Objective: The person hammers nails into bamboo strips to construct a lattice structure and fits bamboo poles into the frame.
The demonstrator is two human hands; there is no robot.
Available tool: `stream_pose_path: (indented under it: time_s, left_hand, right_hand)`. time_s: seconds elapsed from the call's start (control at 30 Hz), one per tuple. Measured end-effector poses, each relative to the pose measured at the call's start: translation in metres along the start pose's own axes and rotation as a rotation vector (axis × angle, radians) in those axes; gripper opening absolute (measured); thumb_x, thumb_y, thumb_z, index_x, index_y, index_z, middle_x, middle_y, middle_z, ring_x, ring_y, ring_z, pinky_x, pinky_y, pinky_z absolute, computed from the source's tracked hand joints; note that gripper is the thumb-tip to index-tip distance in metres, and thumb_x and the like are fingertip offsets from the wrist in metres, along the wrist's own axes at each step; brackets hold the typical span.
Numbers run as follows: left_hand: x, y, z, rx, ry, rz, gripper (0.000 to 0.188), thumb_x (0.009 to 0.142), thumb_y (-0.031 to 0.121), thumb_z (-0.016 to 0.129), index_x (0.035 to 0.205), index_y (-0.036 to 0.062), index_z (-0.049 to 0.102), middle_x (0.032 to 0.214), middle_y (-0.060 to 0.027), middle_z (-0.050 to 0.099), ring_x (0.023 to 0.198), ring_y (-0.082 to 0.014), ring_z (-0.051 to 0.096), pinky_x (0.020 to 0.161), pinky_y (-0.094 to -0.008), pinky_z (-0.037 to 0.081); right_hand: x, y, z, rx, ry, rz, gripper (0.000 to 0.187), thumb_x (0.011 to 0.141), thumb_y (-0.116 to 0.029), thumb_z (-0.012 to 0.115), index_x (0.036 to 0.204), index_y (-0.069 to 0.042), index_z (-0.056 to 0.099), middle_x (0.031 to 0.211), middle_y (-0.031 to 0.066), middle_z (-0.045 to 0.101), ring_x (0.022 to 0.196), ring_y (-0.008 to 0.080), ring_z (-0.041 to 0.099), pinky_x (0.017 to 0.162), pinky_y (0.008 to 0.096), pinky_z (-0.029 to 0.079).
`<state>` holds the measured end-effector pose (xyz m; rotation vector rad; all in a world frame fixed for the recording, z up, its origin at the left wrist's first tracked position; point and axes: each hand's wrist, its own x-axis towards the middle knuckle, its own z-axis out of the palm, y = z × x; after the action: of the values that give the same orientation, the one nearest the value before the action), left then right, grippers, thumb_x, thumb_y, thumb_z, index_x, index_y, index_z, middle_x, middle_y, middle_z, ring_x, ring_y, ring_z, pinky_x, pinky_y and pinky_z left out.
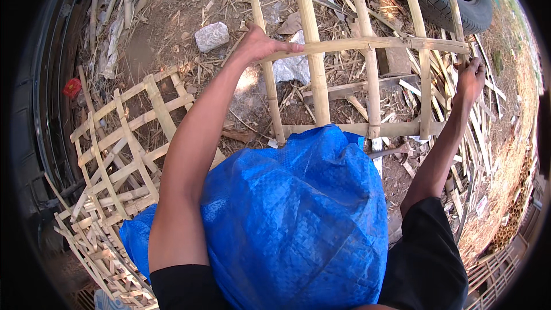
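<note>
Left hand [255, 47] grasps a pale, gridded bamboo lattice [390, 42]; right hand [471, 80] curls beside it, hold unclear; uneven pulling might crack it.

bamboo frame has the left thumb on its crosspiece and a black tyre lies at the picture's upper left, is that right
Wrong side: the head view shows the black tyre at the upper right. The left hand does have its thumb on the bamboo frame's crosspiece.

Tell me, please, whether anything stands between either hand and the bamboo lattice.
Nothing visible does: the left hand is directly on the bamboo lattice, and the right hand is at its right edge, though exact contact there is hard to tell.
</note>
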<state>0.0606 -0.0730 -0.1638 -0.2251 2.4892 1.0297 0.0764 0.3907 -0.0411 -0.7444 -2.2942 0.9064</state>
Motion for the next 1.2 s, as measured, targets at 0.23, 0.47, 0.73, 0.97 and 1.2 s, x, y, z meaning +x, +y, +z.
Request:
stream_pose_path:
  time_s: [0.23,0.47,0.73,0.97,1.2]
  left_hand:
    - [0.002,-0.011,-0.113,0.139,0.133,0.282,0.137,0.039,0.056,0.094,0.14,-0.012,0.032,0.134,-0.032,0.048,0.126,-0.0372,0.051,0.109,-0.0414,0.04]
    - [-0.021,0.023,-0.223,0.413,0.246,0.237,0.118,0.052,0.073,0.082,0.134,-0.0055,0.048,0.13,-0.0281,0.054,0.121,-0.0361,0.055,0.106,-0.0434,0.041]
    - [-0.104,0.163,-0.331,0.513,1.337,-0.113,0.064,0.099,0.052,0.033,0.1,-0.0002,0.071,0.101,-0.0269,0.068,0.102,-0.0465,0.062,0.088,-0.0562,0.047]
    - [-0.239,0.283,-0.401,1.21,1.546,0.387,0.062,0.101,0.046,0.027,0.096,0.001,0.07,0.096,-0.0252,0.068,0.095,-0.0443,0.063,0.085,-0.0534,0.046]
    - [-0.221,0.369,-0.298,1.458,1.001,0.955,0.053,0.094,0.037,0.039,0.057,0.0074,0.063,0.056,-0.0115,0.061,0.052,-0.0273,0.062,0.057,-0.0442,0.049]
  right_hand:
    - [-0.147,0.011,-0.005,0.38,-0.312,0.223,0.035,0.106,-0.033,0.04,0.103,-0.004,0.059,0.081,0.0008,0.06,0.071,0.0061,0.049,0.062,0.0238,0.04]
    - [-0.266,0.008,0.05,0.591,-0.451,0.414,0.031,0.107,-0.027,0.037,0.095,-0.005,0.053,0.082,-0.0003,0.05,0.075,0.0075,0.042,0.067,0.0271,0.038]
    - [-0.308,-0.092,0.101,0.99,-0.659,0.277,0.025,0.105,-0.023,0.043,0.104,-0.001,0.055,0.104,0.0069,0.061,0.094,0.0122,0.05,0.089,0.029,0.04]
    - [-0.278,-0.095,0.071,0.746,-1.644,0.126,0.032,0.104,-0.026,0.045,0.102,0.003,0.058,0.105,0.0135,0.069,0.093,0.0189,0.067,0.084,0.0334,0.052]
    - [-0.124,-0.053,0.008,0.765,-0.716,0.265,0.031,0.104,-0.032,0.046,0.097,-0.004,0.059,0.079,0.0036,0.063,0.07,0.0104,0.055,0.07,0.0253,0.045]
